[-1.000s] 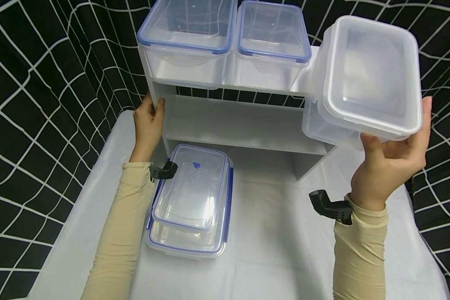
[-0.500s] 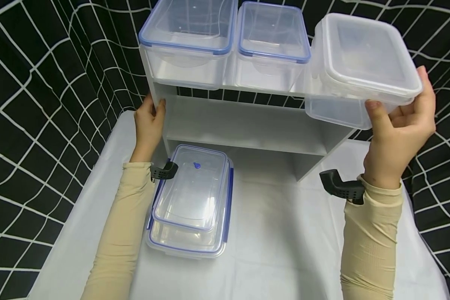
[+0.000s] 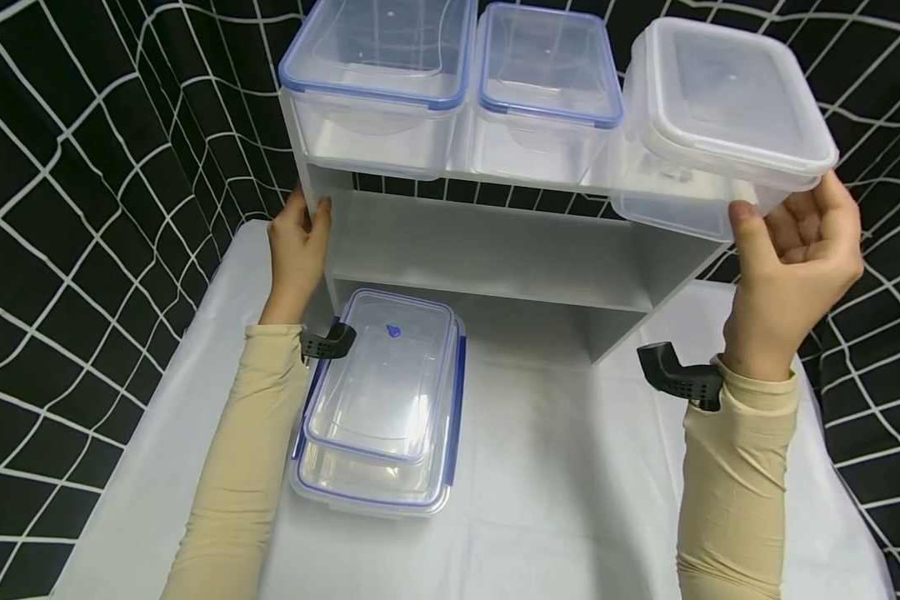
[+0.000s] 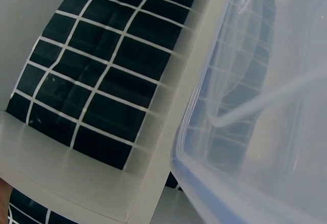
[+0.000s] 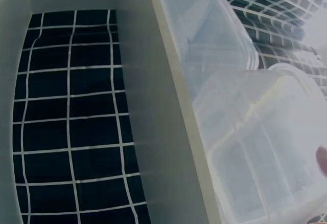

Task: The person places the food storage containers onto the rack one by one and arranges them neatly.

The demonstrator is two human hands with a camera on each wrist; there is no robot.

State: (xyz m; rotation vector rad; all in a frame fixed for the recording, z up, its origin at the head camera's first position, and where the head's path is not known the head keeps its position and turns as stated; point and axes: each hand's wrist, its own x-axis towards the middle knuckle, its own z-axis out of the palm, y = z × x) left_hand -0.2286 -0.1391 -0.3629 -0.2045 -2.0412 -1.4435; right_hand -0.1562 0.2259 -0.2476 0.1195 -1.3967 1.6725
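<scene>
Clear plastic box with a frosted white lid [image 3: 735, 92]: upper right of the head frame, at the right end of the top board of the white shelf unit [image 3: 487, 242], its lower front corner reaching past the board's front edge. Right hand [image 3: 798, 250] holds it by the near right corner, thumb on the front wall, fingertip up at the lid's edge, other fingers bent.

Left hand [image 3: 298, 250], left of centre, grips the shelf's left side panel, thumb on the inner side, fingers partly hidden behind it.

Same top board, upper middle: large clear box with blue-rimmed lid [image 3: 375, 125], then smaller clear box with blue-rimmed lid [image 3: 546, 146], just beside the frosted-lid one.

Lower left of centre: stack of flat clear containers with blue edging [image 3: 378, 392], on the white cloth surface [image 3: 525, 475]. Black backdrop with white grid lines [image 3: 67, 250] at both sides and behind.
</scene>
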